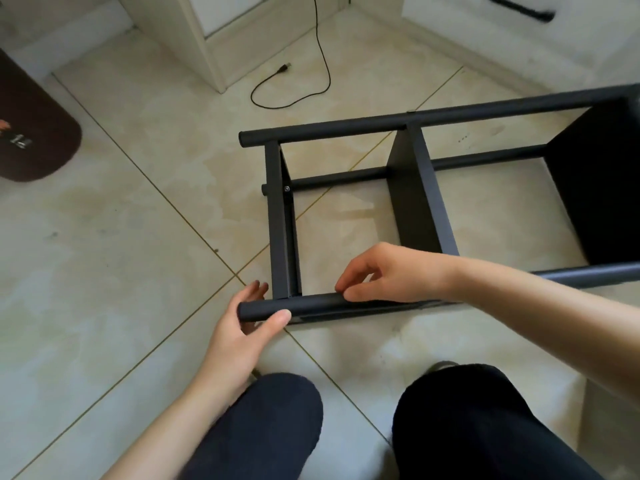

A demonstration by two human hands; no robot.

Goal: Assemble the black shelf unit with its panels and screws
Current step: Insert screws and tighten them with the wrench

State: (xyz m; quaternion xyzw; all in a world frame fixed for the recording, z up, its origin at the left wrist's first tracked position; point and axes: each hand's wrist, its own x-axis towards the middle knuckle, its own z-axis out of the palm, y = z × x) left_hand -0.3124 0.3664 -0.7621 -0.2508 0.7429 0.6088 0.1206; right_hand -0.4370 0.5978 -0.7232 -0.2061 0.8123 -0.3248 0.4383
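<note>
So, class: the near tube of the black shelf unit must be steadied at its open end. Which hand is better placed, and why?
The left hand: it already grips the near tube at its end. The right hand sits further along, fingers on top.

Beige tiled floor (pixel 121 237), white cabinets (pixel 194 32) behind, brown mat (pixel 31 126) at left.

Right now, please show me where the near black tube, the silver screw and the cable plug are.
near black tube (pixel 311 304), head view, bare middle between the hands.
silver screw (pixel 286 189), head view, its head on the end panel.
cable plug (pixel 284 67), head view, connector tip on the floor.
</note>
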